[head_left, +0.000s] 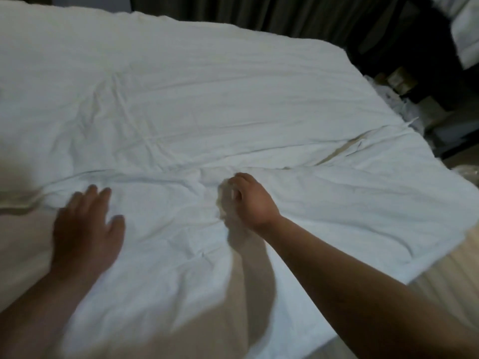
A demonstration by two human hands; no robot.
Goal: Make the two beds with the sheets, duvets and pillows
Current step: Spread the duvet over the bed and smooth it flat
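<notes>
1. The left hand point(86, 224), at 8 o'clock, lies palm down on the white wrinkled cotton duvet point(207, 99). Its fingers point(99, 193) are straight and slightly spread, and it holds nothing; the hand is blurred.
2. The right hand point(250, 200), just below centre, has its fingers curled tight around a bunched fold of the same duvet, clamped on the cloth.
3. The duvet covers most of the bed, from the centre out to 10 and 2 o'clock. A ridge of folds runs across it between the two hands.
4. Its far edge meets the dark pleated curtain point(259, 9) at 12 o'clock. Its near corner lies at 3 o'clock.
5. The cream bed surface point(20, 244) shows bare at 8 and 4 o'clock.
6. A heap of crumpled white linen point(388, 99) sits beyond the bed's edge at 2 o'clock.
</notes>
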